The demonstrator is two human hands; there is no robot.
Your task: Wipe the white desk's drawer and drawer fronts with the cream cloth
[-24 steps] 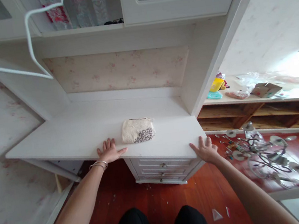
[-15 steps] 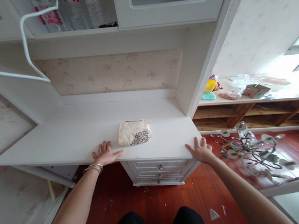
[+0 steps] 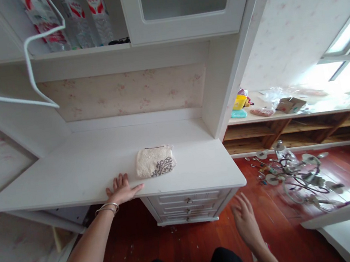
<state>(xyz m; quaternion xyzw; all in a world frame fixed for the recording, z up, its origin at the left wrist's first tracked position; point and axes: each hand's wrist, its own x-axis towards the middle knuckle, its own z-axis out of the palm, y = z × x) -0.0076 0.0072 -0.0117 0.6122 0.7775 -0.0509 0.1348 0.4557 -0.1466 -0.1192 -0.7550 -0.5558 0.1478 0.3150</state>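
Observation:
My left hand (image 3: 121,190) rests on the front edge of a white desk (image 3: 99,150), fingers spread and holding nothing. Just beyond its thumb lies a folded cream cloth (image 3: 148,161) with a dark scroll pattern on its right corner. My right hand (image 3: 245,221) hangs in the air below the desk's front right corner, apart from it, with its fingers stretched out and nothing visible in them. Under the desk's right side, near that hand, stands a white drawer unit (image 3: 188,205) with small knobs.
A white wire frame (image 3: 30,60) juts in at upper left, before a cupboard shelf with plastic bottles (image 3: 100,18). A chandelier (image 3: 298,174) lies on the red wooden floor at right. Beyond it, a long low shelf (image 3: 317,122) bears bags and a box (image 3: 290,105).
My right hand has lifted off the desk's right corner and moved down and towards me. My left hand stays on the desk edge. The view has shifted slightly.

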